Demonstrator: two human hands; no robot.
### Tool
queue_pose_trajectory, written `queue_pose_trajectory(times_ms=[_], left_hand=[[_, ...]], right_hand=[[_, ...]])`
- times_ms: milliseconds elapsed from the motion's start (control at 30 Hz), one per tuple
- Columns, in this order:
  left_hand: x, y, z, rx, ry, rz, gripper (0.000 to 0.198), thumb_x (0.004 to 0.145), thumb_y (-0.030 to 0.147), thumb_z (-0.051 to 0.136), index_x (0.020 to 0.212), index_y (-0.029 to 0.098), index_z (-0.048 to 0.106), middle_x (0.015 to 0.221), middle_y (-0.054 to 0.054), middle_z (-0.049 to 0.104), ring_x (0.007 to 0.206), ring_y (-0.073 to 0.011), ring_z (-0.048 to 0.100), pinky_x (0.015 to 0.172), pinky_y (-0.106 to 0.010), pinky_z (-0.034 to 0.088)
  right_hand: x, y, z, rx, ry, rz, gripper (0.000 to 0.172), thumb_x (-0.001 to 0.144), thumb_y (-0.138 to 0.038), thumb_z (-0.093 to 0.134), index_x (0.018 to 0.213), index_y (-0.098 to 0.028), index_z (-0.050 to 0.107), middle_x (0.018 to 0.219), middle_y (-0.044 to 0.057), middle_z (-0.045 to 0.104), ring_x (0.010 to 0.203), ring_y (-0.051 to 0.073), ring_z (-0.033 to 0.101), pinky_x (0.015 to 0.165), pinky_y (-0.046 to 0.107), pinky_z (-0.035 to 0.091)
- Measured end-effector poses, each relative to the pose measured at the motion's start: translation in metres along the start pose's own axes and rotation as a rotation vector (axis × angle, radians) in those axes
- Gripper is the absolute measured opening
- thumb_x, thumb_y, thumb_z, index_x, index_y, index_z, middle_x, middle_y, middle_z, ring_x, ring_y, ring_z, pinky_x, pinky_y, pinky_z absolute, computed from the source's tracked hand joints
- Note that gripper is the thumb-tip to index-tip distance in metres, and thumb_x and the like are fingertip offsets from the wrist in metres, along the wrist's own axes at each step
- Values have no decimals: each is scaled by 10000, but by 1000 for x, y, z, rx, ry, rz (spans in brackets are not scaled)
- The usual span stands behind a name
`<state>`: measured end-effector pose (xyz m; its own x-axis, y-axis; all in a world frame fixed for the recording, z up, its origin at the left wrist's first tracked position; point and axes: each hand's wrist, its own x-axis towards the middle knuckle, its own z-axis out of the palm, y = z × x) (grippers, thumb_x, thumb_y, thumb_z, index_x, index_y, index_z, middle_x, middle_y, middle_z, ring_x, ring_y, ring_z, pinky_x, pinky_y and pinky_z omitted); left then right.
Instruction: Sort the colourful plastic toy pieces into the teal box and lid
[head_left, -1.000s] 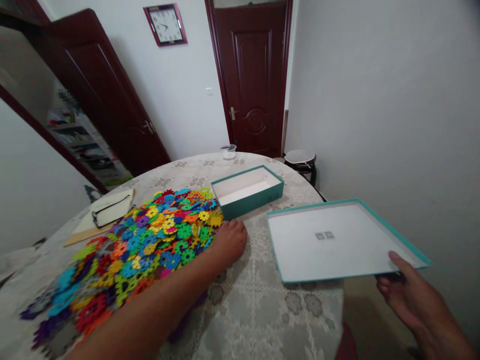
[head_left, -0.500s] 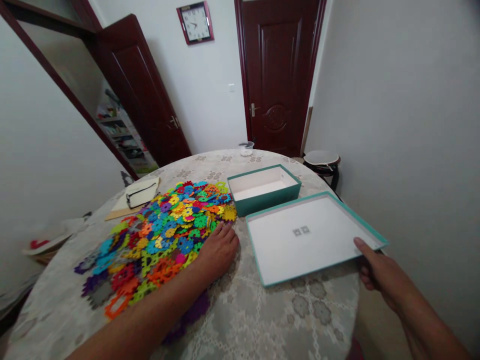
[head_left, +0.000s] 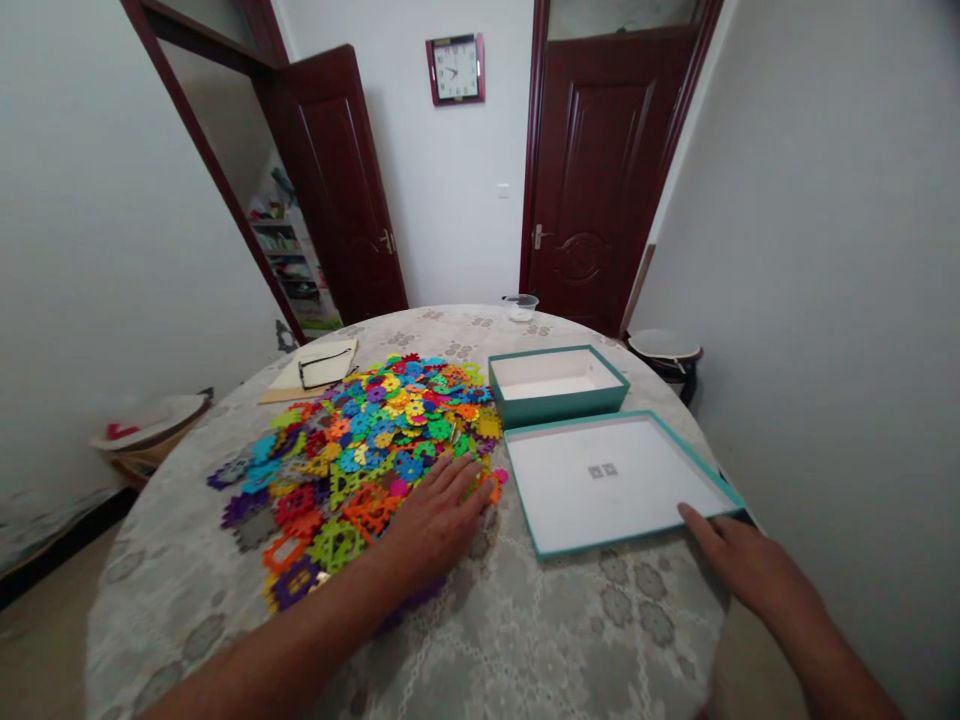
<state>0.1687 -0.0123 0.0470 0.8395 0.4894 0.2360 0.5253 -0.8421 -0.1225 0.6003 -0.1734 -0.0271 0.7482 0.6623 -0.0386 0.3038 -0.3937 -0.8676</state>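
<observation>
A heap of colourful toy gears [head_left: 390, 410] covers the left and middle of the table. My left hand [head_left: 442, 515] lies palm down at the heap's near right edge, fingers stretched out over some gears; anything under the palm is hidden. At the right, my right hand [head_left: 739, 555] grips the near right corner of a shallow box lid [head_left: 600, 490], its thumb over the rim. The lid is white inside with a teal rim, hollow side up. Just behind it stands an open teal box [head_left: 562, 405] with a white inside.
A notebook with dark-framed glasses [head_left: 322, 370] lies at the back left. A clear plastic tub [head_left: 521, 307] stands at the far edge of the round, cloth-covered table [head_left: 525, 650]. Beyond the right edge is a stool [head_left: 666, 348].
The lid has come down closer to the tabletop and nearer the teal box, with my right hand still on it. My left hand has spread flatter over the gears. The camera view has shifted and levelled.
</observation>
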Motion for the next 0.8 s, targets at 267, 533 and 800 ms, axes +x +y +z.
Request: queue_pose_trajectory(times_ms=[267,533,800], left_hand=[[-90,-28,-11,-32,81,-177,418,980,299,561,1395,299,606,1535,-76,547,1459,-291,454,1255,-530,341],[-194,-71,-10,-43,120,-327,618,926,479,641,1495,276,511,1595,-115,470,1461,-336,433,1206,-550,390],[-227,-72,8,-108,102,-324,1062,688,778,761,1564,283,421,1622,-155,420,1488,-402,368,1202,-609,352]], right_hand=[[-13,-24,10,-83,29,44,230,670,-370,835,717,-246,647,621,14,592,559,209,563,588,315,455],[-109,-71,73,-433,45,-281,374,903,-606,533,701,-293,563,677,46,624,610,248,584,596,351,433],[-218,-151,209,-457,-519,-1036,730,863,-431,699,1534,-256,473,1614,131,420,1469,338,412,1194,520,381]])
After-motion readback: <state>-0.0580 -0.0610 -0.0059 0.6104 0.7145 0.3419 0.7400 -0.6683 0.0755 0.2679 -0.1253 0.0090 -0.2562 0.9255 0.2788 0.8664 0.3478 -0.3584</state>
